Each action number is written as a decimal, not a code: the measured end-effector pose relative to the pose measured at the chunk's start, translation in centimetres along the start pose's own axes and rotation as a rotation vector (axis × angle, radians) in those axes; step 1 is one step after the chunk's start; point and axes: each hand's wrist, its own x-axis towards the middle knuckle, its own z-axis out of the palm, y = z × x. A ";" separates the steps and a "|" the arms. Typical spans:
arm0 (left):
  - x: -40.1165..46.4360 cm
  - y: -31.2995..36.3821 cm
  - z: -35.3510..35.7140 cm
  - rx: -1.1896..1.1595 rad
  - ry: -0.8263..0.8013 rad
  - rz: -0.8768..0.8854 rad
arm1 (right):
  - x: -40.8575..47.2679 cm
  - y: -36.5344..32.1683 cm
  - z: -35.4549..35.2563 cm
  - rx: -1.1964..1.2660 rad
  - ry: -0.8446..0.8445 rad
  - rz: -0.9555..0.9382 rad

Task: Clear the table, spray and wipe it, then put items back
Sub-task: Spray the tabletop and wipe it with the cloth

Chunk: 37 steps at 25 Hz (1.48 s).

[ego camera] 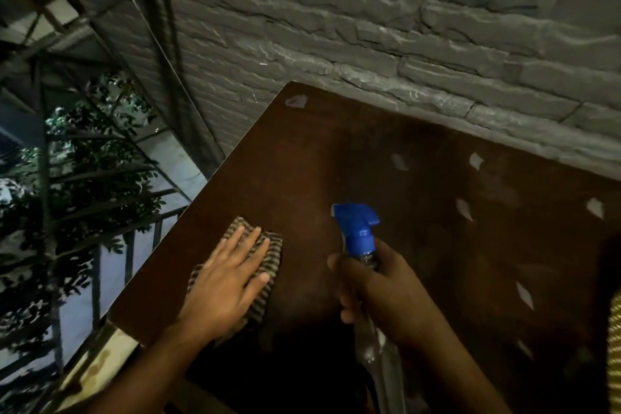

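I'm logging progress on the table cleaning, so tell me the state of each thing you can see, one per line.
Left hand: flat, fingers straight, pressing on the cloth.
Striped cloth: folded, lying on the table.
Right hand: grip curled round the bottle neck.
Spray bottle: held above the table, nozzle pointing away.
Table: bare of items, pale patches.

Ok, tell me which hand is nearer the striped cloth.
Left. The left hand presses flat on the striped cloth; the right hand holds the spray bottle beside it.
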 end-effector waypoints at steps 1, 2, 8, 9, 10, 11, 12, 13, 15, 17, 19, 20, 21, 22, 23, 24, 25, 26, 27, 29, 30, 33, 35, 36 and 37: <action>1.4 -0.6 -0.2 0.003 0.010 -0.052 | 0.2 -0.3 -0.4 0.001 -0.013 0.017; 3.7 -1.0 -0.4 0.005 0.032 -0.106 | 0.6 -0.6 -0.8 -0.001 -0.020 0.023; 18.5 -0.4 -0.8 0.026 0.080 -0.227 | 4.5 -2.1 -2.8 0.012 0.053 0.010; 19.6 -0.5 -1.0 0.030 0.079 -0.220 | 5.3 -2.9 -3.3 0.022 0.065 0.006; 20.5 -0.7 -1.1 0.032 0.084 -0.210 | 6.0 -3.6 -3.8 0.030 0.081 -0.005; 21.8 -1.0 -1.3 0.032 0.090 -0.194 | 7.0 -4.5 -4.2 0.037 0.101 -0.019; 22.8 -1.3 -1.5 0.030 0.094 -0.180 | 7.8 -5.2 -4.7 0.043 0.121 -0.033; 23.8 -1.5 -1.7 0.027 0.096 -0.168 | 8.5 -5.8 -4.9 0.045 0.136 -0.041; 26.3 -1.8 -2.0 0.018 0.099 -0.145 | 10.2 -6.9 -5.6 0.048 0.166 -0.046; 28.5 -2.0 -2.2 0.000 0.109 -0.120 | 11.7 -8.1 -6.0 0.060 0.186 -0.053; 30.5 -2.3 -2.3 -0.012 0.116 -0.090 | 13.2 -9.0 -6.3 0.067 0.233 -0.061; 31.3 -2.4 -2.3 -0.015 0.122 -0.080 | 13.8 -9.3 -6.5 0.065 0.269 -0.060; 31.9 -2.5 -2.4 -0.017 0.135 -0.073 | 14.1 -9.5 -6.8 0.054 0.301 -0.057; 32.4 -2.6 -2.5 -0.015 0.141 -0.065 | 14.2 -9.6 -7.2 0.043 0.327 -0.051; 33.0 -2.7 -2.6 -0.014 0.139 -0.060 | 14.2 -9.6 -7.6 0.037 0.345 -0.038; 33.5 -2.8 -2.6 -0.014 0.138 -0.059 | 13.9 -9.5 -8.1 0.035 0.350 -0.016; 33.8 -2.8 -2.6 -0.015 0.143 -0.060 | 13.6 -9.2 -8.4 0.037 0.345 0.014; 34.0 -2.8 -2.7 -0.016 0.151 -0.062 | 13.2 -9.1 -8.5 0.045 0.329 0.046; 34.1 -2.7 -2.7 -0.019 0.159 -0.062 | 12.8 -8.8 -8.4 0.064 0.311 0.071; 34.1 -2.7 -2.7 -0.022 0.160 -0.061 | 12.3 -8.3 -7.7 0.088 0.270 0.071; 34.1 -2.8 -2.7 -0.022 0.149 -0.064 | 12.3 -8.1 -7.3 0.083 0.254 0.061; 34.0 -2.5 -2.9 -0.024 0.127 -0.083 | 12.0 -8.1 -6.4 0.068 0.276 0.019; 33.5 -1.9 -2.8 -0.022 0.129 -0.092 | 12.1 -8.8 -6.6 0.033 0.325 -0.027; 33.2 -1.7 -2.7 -0.018 0.132 -0.088 | 12.3 -9.5 -6.9 0.011 0.350 -0.052; 32.9 -1.4 -2.6 -0.014 0.132 -0.085 | 12.6 -10.1 -7.4 -0.010 0.376 -0.080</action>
